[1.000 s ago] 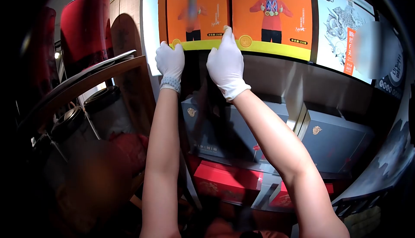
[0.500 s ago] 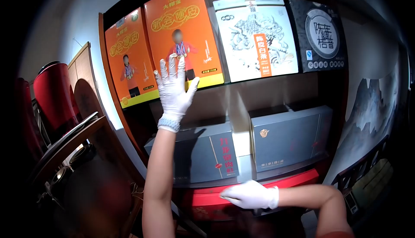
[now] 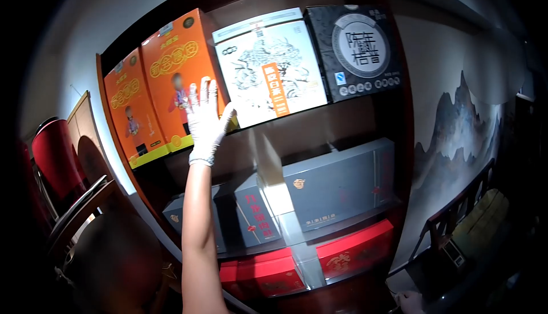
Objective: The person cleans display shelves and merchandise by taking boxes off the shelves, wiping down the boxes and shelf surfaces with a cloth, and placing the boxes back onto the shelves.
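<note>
On the upper shelf: larger orange tangerine-peel carton [image 3: 162, 66] stands upright, its lower right front behind the left hand [image 3: 206, 121].
Carton's handling: probably light, fairly stiff card, a little slick under a glove; corners could dent. Best held low, a palm on each side edge.
Gloved left hand: fingers spread, thumb apart, clamped on nothing; whether the fingertips touch the printed front, the view cannot tell.
Right hand [image 3: 410, 301]: apparently the dim shape far below and right of that carton; finger spread cannot be told.
Carton's neighbours: smaller orange carton [image 3: 130, 106] just left of it; white tea carton [image 3: 271, 66] just right; black pu'er tea carton [image 3: 364, 51] farther right.
Lower shelves: blue-grey gift box [image 3: 337, 185] and red box [image 3: 357, 251], both below and right of it.
</note>
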A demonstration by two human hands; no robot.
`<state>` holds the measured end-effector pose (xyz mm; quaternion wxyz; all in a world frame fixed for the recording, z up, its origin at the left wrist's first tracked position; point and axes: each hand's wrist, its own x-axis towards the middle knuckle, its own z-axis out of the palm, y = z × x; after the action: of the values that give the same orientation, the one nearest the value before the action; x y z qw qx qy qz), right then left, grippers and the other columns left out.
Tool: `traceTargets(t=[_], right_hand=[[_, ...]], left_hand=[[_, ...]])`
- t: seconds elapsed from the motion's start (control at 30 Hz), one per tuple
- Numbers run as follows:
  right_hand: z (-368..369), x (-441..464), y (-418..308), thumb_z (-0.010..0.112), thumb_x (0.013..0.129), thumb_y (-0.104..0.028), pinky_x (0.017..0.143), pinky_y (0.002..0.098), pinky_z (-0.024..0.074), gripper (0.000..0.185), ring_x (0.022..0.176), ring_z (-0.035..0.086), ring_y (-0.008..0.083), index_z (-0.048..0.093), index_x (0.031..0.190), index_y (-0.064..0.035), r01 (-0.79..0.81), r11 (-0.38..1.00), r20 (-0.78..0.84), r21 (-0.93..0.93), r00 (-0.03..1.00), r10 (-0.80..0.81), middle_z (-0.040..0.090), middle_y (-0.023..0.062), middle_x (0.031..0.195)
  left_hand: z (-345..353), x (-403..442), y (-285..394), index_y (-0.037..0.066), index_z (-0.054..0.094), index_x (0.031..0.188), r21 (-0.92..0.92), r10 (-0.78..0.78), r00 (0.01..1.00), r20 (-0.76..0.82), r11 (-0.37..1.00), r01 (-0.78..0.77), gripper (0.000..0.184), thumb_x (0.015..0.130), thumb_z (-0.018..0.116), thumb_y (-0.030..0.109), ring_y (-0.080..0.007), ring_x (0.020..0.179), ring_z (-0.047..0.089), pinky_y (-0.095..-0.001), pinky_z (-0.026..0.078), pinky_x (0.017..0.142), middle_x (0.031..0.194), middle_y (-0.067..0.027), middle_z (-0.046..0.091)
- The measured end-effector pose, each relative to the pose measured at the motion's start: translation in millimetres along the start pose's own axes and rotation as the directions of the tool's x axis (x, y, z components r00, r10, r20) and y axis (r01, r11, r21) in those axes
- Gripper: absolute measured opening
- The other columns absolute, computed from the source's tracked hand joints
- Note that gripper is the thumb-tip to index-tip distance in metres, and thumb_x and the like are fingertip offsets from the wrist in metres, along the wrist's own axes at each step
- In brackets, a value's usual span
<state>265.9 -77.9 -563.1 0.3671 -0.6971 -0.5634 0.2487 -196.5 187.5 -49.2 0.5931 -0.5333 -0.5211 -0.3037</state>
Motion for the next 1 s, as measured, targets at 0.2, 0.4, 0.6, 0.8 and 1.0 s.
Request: traceTargets(t=[0.2, 0.4, 0.6, 0.8, 1.0], right_hand=[[21, -18, 40, 0.064, 0.086, -0.020, 0.074, 0.0377, 0.0555, 0.017, 0.077, 0.069, 0.0299, 0.074, 0.084, -0.0066, -0.224, 0.966, -0.192, 0.131, 0.950, 0.246, 0.070, 0.0149, 0.081], [17, -30, 46, 0.058, 0.087, -0.018, 0.070, 0.0405, 0.0534, 0.019, 0.080, 0.067, 0.0363, 0.071, 0.086, -0.0040, 0.000, 0.997, -0.276, 0.071, 0.961, 0.020, 0.067, 0.0194, 0.083], [32, -78, 114, 0.056, 0.089, -0.017, 0.073, 0.0435, 0.0532, 0.019, 0.079, 0.066, 0.0354, 0.069, 0.089, -0.0029, 0.006, 0.977, -0.329, -0.213, 0.941, -0.077, 0.068, 0.0183, 0.083], [-32, -104, 56, 0.059, 0.090, -0.020, 0.065, 0.0415, 0.0512, 0.022, 0.078, 0.066, 0.0375, 0.069, 0.094, 0.0004, -0.186, 0.978, -0.334, -0.094, 0.931, 0.145, 0.066, 0.0211, 0.082], [-34, -135, 93, 0.061, 0.087, -0.010, 0.065, 0.0378, 0.0511, 0.015, 0.076, 0.067, 0.0355, 0.069, 0.092, 0.0020, -0.261, 0.962, -0.315, -0.077, 0.922, 0.224, 0.067, 0.0197, 0.082]], left_hand=[[-15, 13, 62, 0.005, 0.032, 0.149, -0.192, -0.011, 0.977, -0.213, 0.981, -0.030, 0.073, 0.094, 0.049, 0.048, -0.0352, 0.146, 0.018, -0.0509, 0.009, 0.118, 0.157, -0.0135, 0.026], [-7, 44, 167, 0.010, 0.048, 0.140, -0.251, 0.214, 0.937, -0.277, 0.925, -0.286, 0.069, 0.084, 0.061, 0.048, -0.0351, 0.140, 0.031, -0.0558, 0.024, 0.112, 0.149, -0.0102, 0.042], [-26, 63, 196, 0.008, 0.045, 0.142, -0.189, 0.135, 0.942, -0.307, 0.962, -0.199, 0.077, 0.084, 0.062, 0.055, -0.0396, 0.141, 0.028, -0.0565, 0.021, 0.113, 0.152, -0.0113, 0.037], [-25, 95, 270, 0.027, 0.036, 0.148, -0.120, 0.573, 0.793, -0.209, 0.790, -0.602, 0.073, 0.085, 0.061, 0.054, -0.0313, 0.142, 0.029, -0.0513, 0.027, 0.114, 0.154, -0.0019, 0.034], [-66, 76, 261, 0.009, 0.040, 0.144, -0.154, 0.586, 0.785, -0.202, 0.772, -0.616, 0.070, 0.088, 0.065, 0.042, -0.0364, 0.136, 0.037, -0.0477, 0.029, 0.114, 0.148, -0.0153, 0.041]])
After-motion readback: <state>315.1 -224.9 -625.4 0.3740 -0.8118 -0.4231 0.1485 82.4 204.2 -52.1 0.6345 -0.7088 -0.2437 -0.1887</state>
